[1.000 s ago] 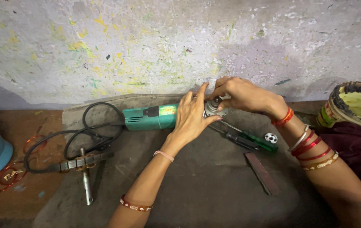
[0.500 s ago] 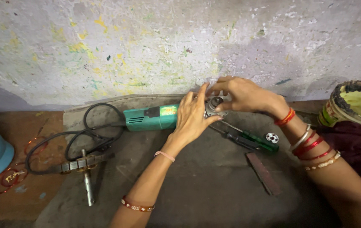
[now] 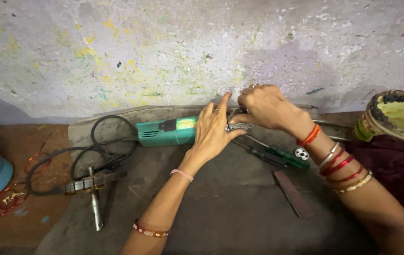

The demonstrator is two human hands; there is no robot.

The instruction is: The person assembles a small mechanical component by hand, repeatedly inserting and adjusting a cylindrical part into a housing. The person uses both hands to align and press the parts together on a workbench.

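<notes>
Surface [image 3: 239, 212] under you carries one green angle grinder [image 3: 166, 132] beside its black cord [image 3: 93, 156]. Your two hands meet at its metal head [image 3: 238, 125]: left hand [image 3: 213, 132] braces it, fingers spread; right hand [image 3: 263, 106] curls, pinching it. One green-handled screwdriver [image 3: 282, 158] lies just beside.

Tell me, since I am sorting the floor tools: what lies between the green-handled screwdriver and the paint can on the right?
In the head view, the right hand's wrist with its bangles crosses between the green-handled screwdriver and the paint can.
</notes>
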